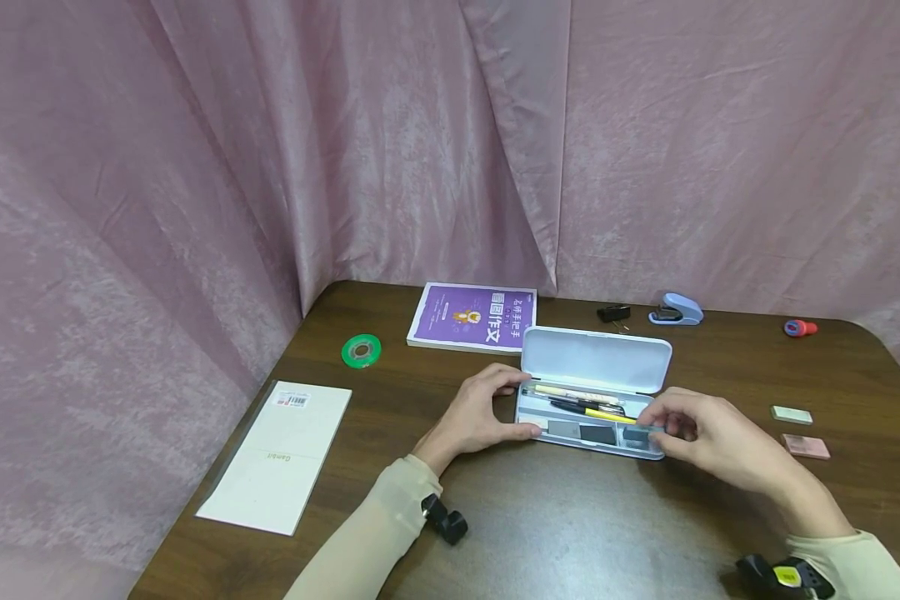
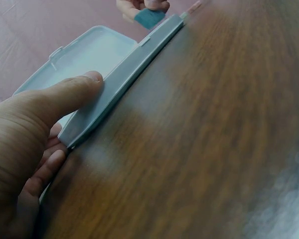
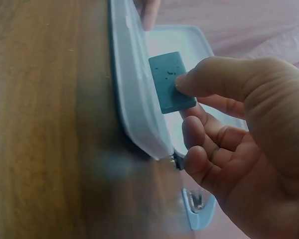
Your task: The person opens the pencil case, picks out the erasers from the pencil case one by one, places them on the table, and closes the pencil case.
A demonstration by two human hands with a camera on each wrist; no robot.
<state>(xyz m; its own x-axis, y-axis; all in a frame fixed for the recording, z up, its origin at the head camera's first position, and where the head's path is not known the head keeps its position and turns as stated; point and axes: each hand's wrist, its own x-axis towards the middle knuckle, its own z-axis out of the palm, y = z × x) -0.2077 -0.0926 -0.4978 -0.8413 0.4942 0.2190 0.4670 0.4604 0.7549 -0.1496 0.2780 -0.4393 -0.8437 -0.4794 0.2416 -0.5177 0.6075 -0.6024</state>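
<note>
On the surface (image 1: 555,525), clamped the pencil case (image 1: 596,358) with left grip (image 1: 483,408), probably for steadiness; pinched an eraser (image 3: 170,82) with right grip (image 1: 712,432).

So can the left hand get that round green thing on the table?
Probably yes: only bare table shows between the left hand and the round green thing. The hand would likely have to let go of the pencil case first, though.

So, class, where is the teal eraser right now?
In the right wrist view, the teal eraser is pinched in the right hand; in the head view, that's at the open pencil case's right end.
</note>
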